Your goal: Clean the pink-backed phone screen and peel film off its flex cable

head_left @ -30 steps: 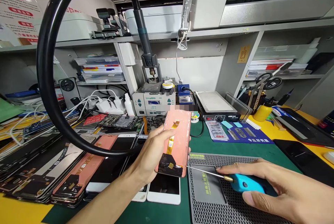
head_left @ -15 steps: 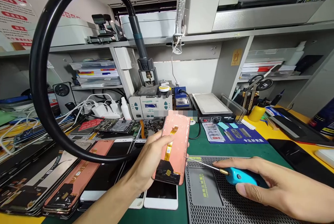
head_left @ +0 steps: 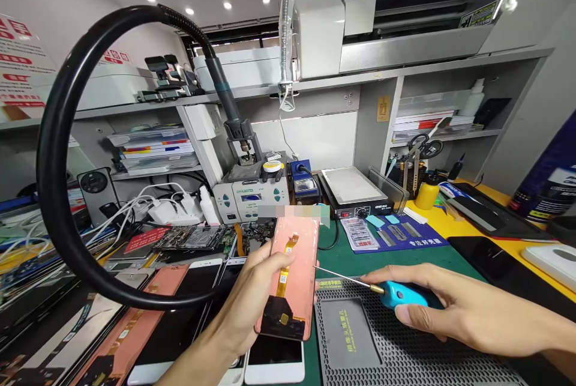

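Observation:
My left hand (head_left: 249,293) is closed around a phone screen (head_left: 303,287), its pink back turned toward me and tilted upright. A gold flex cable (head_left: 282,281) runs down that back to a black patch at the lower end, and my thumb lies across the cable. In my right hand (head_left: 454,311) is a blue-handled tool (head_left: 398,295) with a long thin metal shaft. The shaft's tip is at the right edge of the screen; whether it touches, I cannot tell. Beneath my right hand lies a grey perforated mat (head_left: 346,377).
Several phone screens (head_left: 157,338) lie to the left, under the looped black hose (head_left: 45,164) of a hot-air station (head_left: 252,200). A heating plate (head_left: 355,185) and soldering iron stand (head_left: 303,182) are at the back. A black phone-like slab (head_left: 486,263) lies right.
The camera view has tilted up and shifted right, so the bench appears lower and further left. Both hands keep their holds, with the tool tip still at the screen's right edge.

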Tool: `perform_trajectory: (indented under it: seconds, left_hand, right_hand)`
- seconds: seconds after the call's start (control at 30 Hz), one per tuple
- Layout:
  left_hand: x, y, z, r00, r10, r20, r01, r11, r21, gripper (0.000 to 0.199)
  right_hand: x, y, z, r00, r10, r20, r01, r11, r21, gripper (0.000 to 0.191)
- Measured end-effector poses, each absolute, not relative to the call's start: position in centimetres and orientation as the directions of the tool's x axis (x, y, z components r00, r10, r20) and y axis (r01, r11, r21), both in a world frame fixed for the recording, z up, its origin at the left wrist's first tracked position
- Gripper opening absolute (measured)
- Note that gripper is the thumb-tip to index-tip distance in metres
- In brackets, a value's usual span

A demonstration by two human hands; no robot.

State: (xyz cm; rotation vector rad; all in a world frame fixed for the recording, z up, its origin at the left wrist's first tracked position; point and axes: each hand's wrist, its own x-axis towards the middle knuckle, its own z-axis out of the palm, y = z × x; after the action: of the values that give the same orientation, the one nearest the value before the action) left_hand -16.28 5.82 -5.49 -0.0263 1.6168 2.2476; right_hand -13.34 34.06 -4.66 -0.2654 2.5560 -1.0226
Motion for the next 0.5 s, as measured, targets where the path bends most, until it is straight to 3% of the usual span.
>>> perform_trajectory:
  seconds: [0.2,0.5]
  left_hand:
    - [-16.14,6.03,-5.52,-0.924,0.299,-0.239,-0.319,-0.26,0.911,0.018]
    - [-16.17,5.78,-5.62,-0.922,0.3,-0.245,-0.323,-0.245,0.914,0.02]
  right_hand:
    - [-13.97,34.44,-4.69,-0.858,-0.389,-0.337,0.005,0.649,-0.761,0.053]
    - [-14.2,34.77,-5.25,-0.874,-0.375,-0.309,0.02,0.608,-0.794,0.054]
